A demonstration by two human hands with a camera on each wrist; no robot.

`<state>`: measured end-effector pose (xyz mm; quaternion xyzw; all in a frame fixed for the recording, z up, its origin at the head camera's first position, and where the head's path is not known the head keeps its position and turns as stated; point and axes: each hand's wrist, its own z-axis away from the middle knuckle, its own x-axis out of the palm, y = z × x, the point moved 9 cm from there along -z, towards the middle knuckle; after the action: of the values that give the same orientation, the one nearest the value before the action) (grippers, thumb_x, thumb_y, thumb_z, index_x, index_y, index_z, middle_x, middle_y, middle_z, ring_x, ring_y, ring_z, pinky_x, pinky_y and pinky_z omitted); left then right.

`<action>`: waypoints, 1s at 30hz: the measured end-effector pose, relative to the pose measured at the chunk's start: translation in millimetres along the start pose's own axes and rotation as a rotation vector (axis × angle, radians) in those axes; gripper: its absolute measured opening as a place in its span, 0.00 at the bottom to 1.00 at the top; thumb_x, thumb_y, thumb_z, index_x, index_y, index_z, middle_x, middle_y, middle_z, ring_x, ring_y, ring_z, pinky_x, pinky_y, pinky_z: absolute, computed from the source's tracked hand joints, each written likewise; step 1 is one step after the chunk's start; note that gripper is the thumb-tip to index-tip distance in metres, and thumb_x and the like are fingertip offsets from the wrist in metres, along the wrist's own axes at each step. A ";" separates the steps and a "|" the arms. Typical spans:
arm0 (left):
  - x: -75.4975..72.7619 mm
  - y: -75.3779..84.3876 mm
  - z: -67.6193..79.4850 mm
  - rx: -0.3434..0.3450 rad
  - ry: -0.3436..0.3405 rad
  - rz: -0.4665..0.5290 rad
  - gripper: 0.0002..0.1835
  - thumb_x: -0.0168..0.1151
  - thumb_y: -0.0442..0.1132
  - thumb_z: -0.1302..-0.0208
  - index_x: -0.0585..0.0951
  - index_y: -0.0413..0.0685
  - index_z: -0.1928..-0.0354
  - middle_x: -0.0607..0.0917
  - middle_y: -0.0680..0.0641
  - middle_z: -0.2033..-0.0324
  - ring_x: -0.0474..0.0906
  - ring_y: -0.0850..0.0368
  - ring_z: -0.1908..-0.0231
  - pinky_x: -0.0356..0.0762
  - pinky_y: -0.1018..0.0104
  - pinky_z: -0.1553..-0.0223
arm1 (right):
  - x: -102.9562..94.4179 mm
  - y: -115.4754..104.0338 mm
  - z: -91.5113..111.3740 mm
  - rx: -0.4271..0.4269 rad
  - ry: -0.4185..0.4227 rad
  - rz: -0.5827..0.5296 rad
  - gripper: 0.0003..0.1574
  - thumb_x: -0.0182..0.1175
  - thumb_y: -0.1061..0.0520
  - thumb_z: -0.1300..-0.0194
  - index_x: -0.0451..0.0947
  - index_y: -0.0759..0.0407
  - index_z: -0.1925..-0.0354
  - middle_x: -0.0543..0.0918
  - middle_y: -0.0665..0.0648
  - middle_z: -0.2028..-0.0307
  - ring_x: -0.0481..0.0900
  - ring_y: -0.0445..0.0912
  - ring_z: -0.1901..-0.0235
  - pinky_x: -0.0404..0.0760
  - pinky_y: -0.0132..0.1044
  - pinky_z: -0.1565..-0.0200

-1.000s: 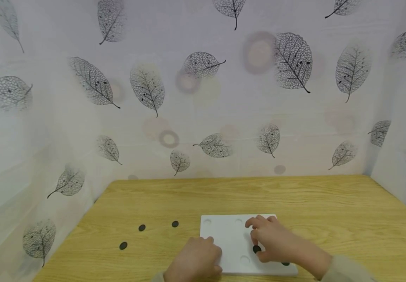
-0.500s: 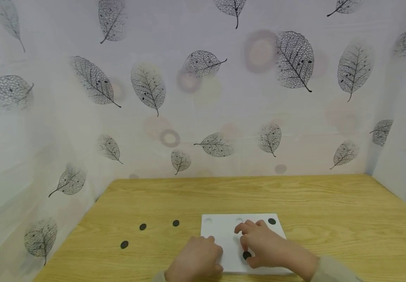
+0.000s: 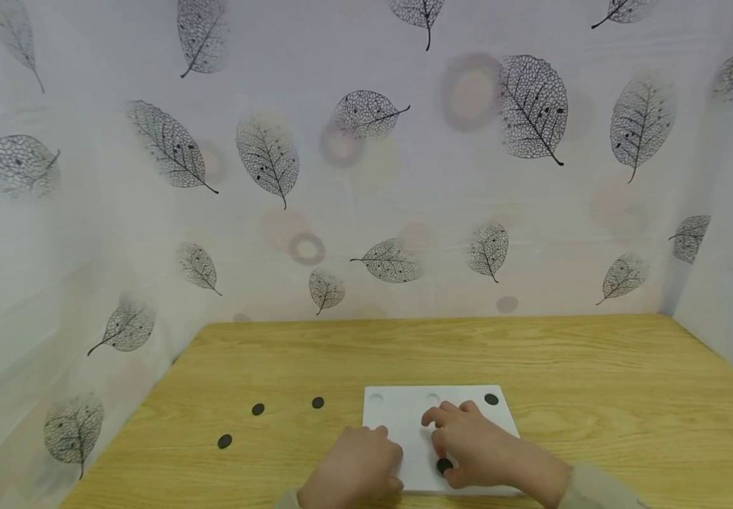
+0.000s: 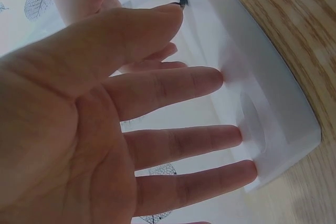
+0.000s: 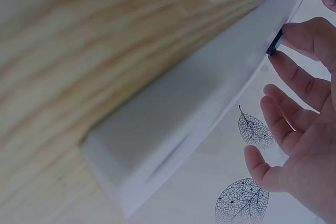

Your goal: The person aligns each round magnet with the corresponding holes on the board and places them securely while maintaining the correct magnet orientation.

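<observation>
My right hand (image 3: 477, 447) pinches a small black disc (image 3: 444, 466) between thumb and index finger, at the front middle of a white board (image 3: 399, 413). The right wrist view shows that disc (image 5: 275, 43) on edge against the board's face, its other fingers loosely bent. At the board's left side, my left hand (image 3: 356, 463) touches the board; the left wrist view shows its fingers (image 4: 178, 142) nearly straight, tips against the white surface. Another black disc (image 3: 491, 399) lies in the board's far right corner. My right hand hides the board's near right part.
Three loose black discs lie on the wooden table (image 3: 531, 353) left of the board: a near one (image 3: 224, 441), a middle one (image 3: 258, 409) and a far one (image 3: 318, 402). Shallow round recesses show along the board's far edge. A leaf-patterned curtain (image 3: 404, 177) surrounds the table.
My right hand has moved left and nearer with the black disc, to the board's front middle. The disc in the far right corner has come into view. The left hand stays put.
</observation>
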<state>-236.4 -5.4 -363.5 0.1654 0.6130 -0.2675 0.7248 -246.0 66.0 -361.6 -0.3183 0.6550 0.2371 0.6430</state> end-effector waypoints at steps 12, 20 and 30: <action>0.9 -0.4 0.0 0.005 0.007 0.001 0.13 0.62 0.53 0.51 0.78 0.52 0.77 0.67 0.55 0.81 0.62 0.61 0.81 0.64 0.67 0.77 | 0.3 -0.3 -1.4 0.004 -0.023 -0.025 0.13 0.68 0.55 0.62 0.71 0.46 0.85 0.74 0.49 0.56 0.68 0.44 0.57 0.64 0.42 0.64; -0.2 -0.3 0.6 0.005 0.014 -0.011 0.13 0.62 0.53 0.51 0.78 0.52 0.76 0.67 0.55 0.81 0.62 0.61 0.81 0.65 0.68 0.76 | 2.3 1.4 -2.0 0.010 -0.027 -0.032 0.13 0.68 0.55 0.62 0.71 0.45 0.85 0.73 0.49 0.56 0.68 0.43 0.57 0.64 0.42 0.64; 0.1 0.1 0.6 0.009 0.015 -0.003 0.12 0.62 0.52 0.51 0.78 0.52 0.77 0.67 0.55 0.82 0.62 0.61 0.81 0.64 0.68 0.76 | 2.8 2.2 -1.4 0.008 -0.013 -0.025 0.14 0.68 0.54 0.62 0.70 0.45 0.85 0.73 0.48 0.56 0.68 0.43 0.57 0.64 0.42 0.64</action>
<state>-235.9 -5.6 -363.5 0.1699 0.6173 -0.2700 0.7191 -248.5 66.2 -364.5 -0.3223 0.6478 0.2285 0.6513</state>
